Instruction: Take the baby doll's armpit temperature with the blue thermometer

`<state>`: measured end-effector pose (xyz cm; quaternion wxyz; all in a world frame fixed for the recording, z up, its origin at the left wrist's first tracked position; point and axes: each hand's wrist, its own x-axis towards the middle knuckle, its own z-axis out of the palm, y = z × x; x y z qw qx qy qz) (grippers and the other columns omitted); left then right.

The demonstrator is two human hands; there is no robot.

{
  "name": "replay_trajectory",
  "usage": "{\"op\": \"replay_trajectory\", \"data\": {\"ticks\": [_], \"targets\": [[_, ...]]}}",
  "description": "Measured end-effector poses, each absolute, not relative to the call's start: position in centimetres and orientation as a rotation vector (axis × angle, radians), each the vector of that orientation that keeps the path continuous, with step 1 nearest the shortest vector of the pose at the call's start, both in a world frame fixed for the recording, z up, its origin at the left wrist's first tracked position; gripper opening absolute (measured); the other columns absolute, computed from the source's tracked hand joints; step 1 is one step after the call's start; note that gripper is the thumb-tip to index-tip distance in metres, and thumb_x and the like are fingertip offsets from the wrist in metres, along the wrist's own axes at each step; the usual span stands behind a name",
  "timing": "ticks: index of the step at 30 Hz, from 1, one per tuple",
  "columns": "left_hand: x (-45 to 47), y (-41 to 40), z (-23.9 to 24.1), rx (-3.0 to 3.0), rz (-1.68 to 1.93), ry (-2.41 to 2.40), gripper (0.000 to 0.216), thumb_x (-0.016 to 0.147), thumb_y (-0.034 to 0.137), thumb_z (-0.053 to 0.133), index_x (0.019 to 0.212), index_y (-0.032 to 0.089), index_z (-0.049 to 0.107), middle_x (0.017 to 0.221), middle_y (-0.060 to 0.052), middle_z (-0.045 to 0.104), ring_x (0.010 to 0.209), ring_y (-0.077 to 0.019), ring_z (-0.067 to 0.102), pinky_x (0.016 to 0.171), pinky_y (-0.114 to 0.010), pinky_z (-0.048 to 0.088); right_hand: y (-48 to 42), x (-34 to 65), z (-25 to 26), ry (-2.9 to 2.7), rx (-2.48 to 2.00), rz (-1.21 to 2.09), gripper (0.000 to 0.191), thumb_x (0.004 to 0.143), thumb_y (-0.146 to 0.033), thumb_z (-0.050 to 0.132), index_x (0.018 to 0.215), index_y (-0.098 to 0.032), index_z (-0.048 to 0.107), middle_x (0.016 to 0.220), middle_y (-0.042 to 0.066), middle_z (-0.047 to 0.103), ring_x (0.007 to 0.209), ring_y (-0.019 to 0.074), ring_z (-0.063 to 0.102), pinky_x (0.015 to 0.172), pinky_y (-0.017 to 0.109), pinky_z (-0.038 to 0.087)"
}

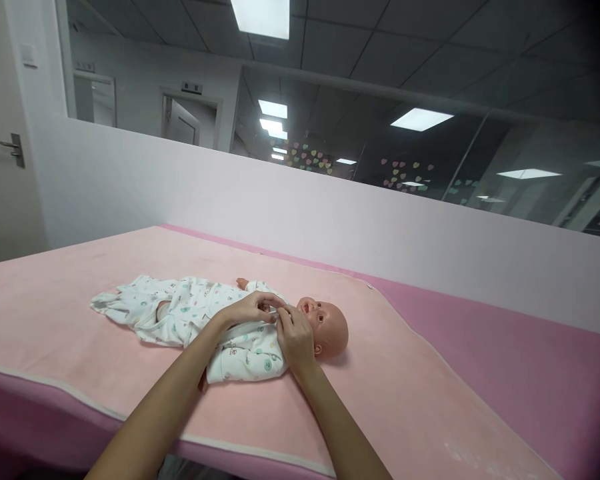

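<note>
Two bare forearms come up from the bottom edge, both ending at the chest of a baby doll (pixel 260 327). Left hand (pixel 253 310) lies palm-down over the doll's upper chest, fingers bent, tips pinched at the neckline of the romper (pixel 180 313). Right hand (pixel 295 337) sits just beside the doll's chin, fingers curled, also nipping the fabric at the collar; the two sets of fingertips nearly touch. What exactly is between them (snap, button, hem) is too small to tell.

Doll lies on its back w/ head to the right, mouth open, feet end of the white printed romper trailing off left. It rests about mid-way across a pale pink mat (pixel 405 400) w/ a white-piped edge, on a darker pink surface (pixel 530 347).

Beyond: low white partition wall (pixel 330 213), then glass w/ heart stickers (pixel 310 159). Door w/ lever handle (pixel 10 148) far left. Ceiling light panels (pixel 263 17) overhead.
</note>
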<state>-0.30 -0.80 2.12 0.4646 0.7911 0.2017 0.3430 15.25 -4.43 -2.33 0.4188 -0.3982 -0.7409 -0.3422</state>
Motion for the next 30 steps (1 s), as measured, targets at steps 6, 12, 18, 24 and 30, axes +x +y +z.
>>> {"op": "replay_trajectory", "data": {"ticks": [6,12,18,24,30], "targets": [[0.16,-0.44,1.52,1.895,0.912,0.565,0.028,0.070,0.021,0.061,0.097,0.013,0.063,0.084,-0.006,0.063,0.076,-0.0140,0.054,0.066,-0.024,0.041,-4.32,15.33,-2.61,-1.870,-1.000,-0.823,0.018,0.081,-0.006,0.042,0.086,-0.016,0.056,0.085,0.007,0.061,0.078,0.0160,0.055,0.070,0.028,0.044],[0.27,-0.58,1.47,1.885,0.965,0.618,0.028,0.072,0.032,0.060,0.092,0.012,0.064,0.060,0.000,0.053,0.060,-0.0106,0.047,0.058,-0.022,0.038,-4.21,15.28,-2.75,-1.888,-0.960,-0.739,0.029,0.080,-0.002,0.036,0.097,-0.016,0.056,0.089,0.007,0.061,0.083,0.0164,0.055,0.074,0.029,0.045],[0.48,-0.37,1.28,1.921,1.002,0.601,0.023,0.072,0.026,0.058,0.090,0.012,0.063,0.068,-0.001,0.055,0.063,-0.0102,0.045,0.058,-0.021,0.035,-4.22,15.14,-2.61,-1.878,-0.955,-0.654,0.030,0.080,-0.002,0.034,0.094,-0.016,0.056,0.089,0.007,0.061,0.085,0.0168,0.054,0.075,0.030,0.046],[0.63,-0.55,1.46,1.946,0.994,0.628,0.021,0.073,0.021,0.054,0.090,0.013,0.062,0.073,-0.001,0.057,0.066,-0.0111,0.046,0.062,-0.022,0.037,-4.33,14.96,-2.55,-1.870,-0.995,-0.592,0.030,0.081,-0.003,0.034,0.095,-0.017,0.057,0.088,0.007,0.060,0.084,0.0168,0.055,0.075,0.031,0.046],[0.70,-0.71,1.54,1.909,0.940,0.589,0.026,0.071,0.014,0.050,0.095,0.014,0.061,0.083,-0.003,0.060,0.076,-0.0142,0.051,0.071,-0.026,0.040,-4.27,15.01,-2.59,-1.868,-0.979,-0.620,0.030,0.081,-0.004,0.034,0.093,-0.018,0.059,0.088,0.007,0.061,0.084,0.0174,0.054,0.074,0.032,0.045]]}}
